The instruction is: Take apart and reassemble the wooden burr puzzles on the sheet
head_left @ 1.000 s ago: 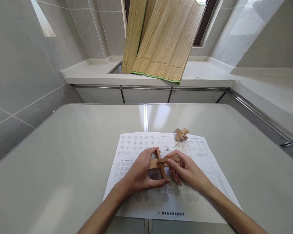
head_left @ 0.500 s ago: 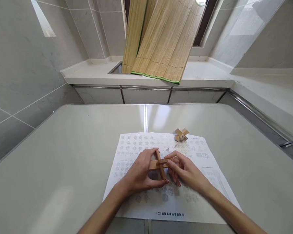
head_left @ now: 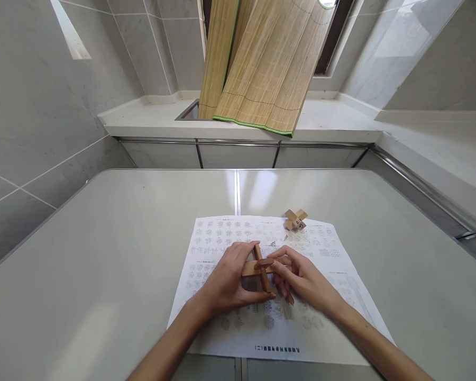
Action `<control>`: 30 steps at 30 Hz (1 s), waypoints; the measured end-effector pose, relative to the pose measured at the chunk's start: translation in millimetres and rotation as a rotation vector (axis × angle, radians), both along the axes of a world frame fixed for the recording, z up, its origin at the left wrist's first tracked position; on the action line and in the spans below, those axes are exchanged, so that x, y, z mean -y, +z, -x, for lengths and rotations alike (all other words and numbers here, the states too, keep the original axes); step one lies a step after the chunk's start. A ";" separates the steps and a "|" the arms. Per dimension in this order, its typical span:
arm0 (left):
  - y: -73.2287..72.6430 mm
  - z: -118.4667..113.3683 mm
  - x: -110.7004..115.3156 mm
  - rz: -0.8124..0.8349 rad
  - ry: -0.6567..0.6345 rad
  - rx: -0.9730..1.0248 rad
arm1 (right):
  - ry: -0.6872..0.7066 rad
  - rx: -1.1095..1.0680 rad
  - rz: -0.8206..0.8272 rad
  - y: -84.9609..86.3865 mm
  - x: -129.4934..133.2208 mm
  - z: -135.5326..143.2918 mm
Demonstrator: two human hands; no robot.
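Observation:
A brown wooden piece made of crossed bars (head_left: 263, 267) is held just above the printed paper (head_left: 222, 338). My left hand (head_left: 230, 278) spans its upright bar, with fingers at the far end and thumb at the near end. On the right side, my right hand (head_left: 295, 272) pinches the end of a sideways bar between thumb and fingers. A second, lighter wooden cross-shaped piece (head_left: 295, 219) with dark marks rests on the paper's far right part, touched by neither hand.
The paper lies on a pale table (head_left: 103, 254) with a seam down its middle. Beyond the far edge are a white ledge (head_left: 150, 119) and a hanging bamboo blind (head_left: 269, 74). A metal rail (head_left: 420, 190) runs along the right.

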State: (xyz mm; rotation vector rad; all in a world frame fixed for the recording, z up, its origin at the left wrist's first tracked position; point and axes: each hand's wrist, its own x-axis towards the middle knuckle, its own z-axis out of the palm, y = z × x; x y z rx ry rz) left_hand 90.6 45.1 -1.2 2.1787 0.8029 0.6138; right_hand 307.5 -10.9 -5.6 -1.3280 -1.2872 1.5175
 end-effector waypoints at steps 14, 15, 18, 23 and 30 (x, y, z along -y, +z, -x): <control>-7.9 0.2 -1.7 -0.211 0.004 -0.074 | 0.034 0.005 -0.031 -2.6 4.2 6.7; -8.1 0.5 -2.0 -0.218 0.001 -0.076 | 0.026 0.004 -0.024 -2.0 3.9 7.1; -8.2 1.4 -2.3 -0.197 -0.004 -0.063 | 0.013 -0.014 -0.007 -1.4 2.7 7.5; -6.4 1.6 0.4 -0.075 0.120 0.027 | 0.005 -0.043 0.012 -0.6 0.9 6.7; -1.2 -0.8 -0.6 -0.028 0.203 0.060 | -0.105 0.116 -0.053 -2.6 0.9 -0.3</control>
